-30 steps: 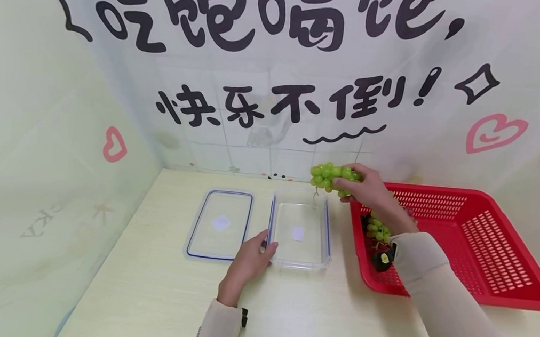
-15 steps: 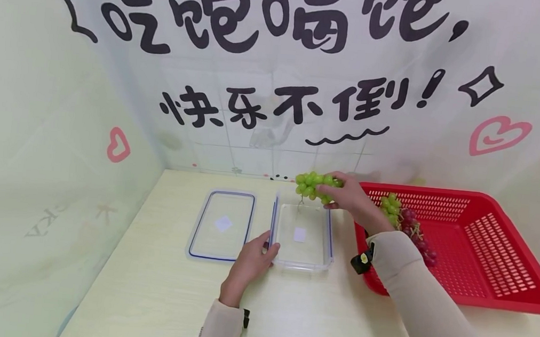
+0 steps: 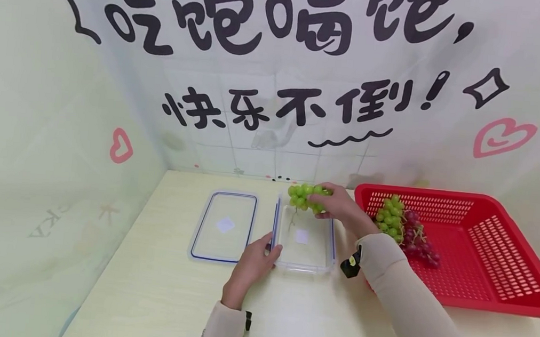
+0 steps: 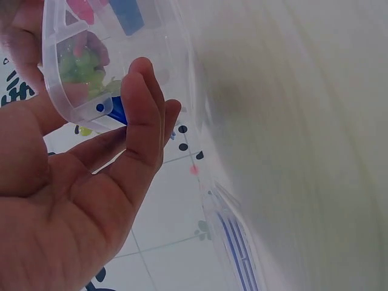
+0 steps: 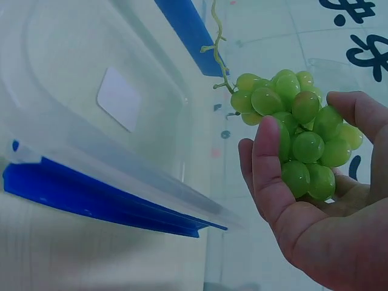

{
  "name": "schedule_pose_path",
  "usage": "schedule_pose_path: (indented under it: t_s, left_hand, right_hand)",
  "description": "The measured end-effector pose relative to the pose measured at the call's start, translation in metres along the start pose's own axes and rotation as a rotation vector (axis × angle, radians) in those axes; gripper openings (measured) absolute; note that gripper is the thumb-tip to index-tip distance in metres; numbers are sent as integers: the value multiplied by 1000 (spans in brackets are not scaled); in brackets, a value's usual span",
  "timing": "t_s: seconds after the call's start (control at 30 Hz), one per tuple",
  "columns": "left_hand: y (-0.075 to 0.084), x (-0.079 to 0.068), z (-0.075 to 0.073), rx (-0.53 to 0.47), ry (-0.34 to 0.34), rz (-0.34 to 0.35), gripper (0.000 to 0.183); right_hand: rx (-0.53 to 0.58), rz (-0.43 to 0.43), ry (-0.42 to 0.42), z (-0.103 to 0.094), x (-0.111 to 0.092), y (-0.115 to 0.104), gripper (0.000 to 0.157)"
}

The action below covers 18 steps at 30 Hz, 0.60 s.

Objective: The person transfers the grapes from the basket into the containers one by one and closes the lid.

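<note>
Setting these green grapes [image 5: 308, 147] down gently seems best: right hand [image 3: 339, 202] has its grip wrapped round them, up at the far end of the clear box [image 3: 302, 268]. I'd tuck the stem [image 5: 219, 45] in first; left hand [image 3: 254, 261] is holding the near-left corner.

Pale wall sheet [image 3: 240, 72] | black lettering [image 3: 300, 109] (two lines, bold) | pink hearts [image 3: 504, 139] | light tabletop [image 3: 310, 316]

Beige sleeves [image 3: 415, 293] meet black wrist pieces [image 3: 348, 270], the right one marked with yellow
</note>
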<state>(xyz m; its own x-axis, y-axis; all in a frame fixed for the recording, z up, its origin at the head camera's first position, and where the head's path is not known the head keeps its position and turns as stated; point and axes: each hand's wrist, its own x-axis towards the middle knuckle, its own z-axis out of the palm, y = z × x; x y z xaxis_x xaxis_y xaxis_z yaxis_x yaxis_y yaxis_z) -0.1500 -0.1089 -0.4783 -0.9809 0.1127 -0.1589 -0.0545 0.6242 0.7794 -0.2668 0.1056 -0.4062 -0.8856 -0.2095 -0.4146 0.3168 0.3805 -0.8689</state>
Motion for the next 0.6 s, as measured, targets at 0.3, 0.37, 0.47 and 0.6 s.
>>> schedule_pose_path:
  t_s: [0.3, 0.37, 0.47, 0.6]
  left_hand:
    - [1, -1, -1, -12, -17, 6, 60]
    - [1, 0, -1, -6, -20, 0, 59]
    - [2, 0, -1, -4, -22, -9, 59]
    - [3, 1, -2, 1, -23, -15, 59]
  right_hand:
    - [-24, 18, -58, 10, 7, 11, 40]
    - [-40, 21, -66, 12, 9, 13, 40]
    - [-62, 13, -79, 15, 12, 15, 40]
    - [-90, -1, -85, 17, 17, 15, 43]
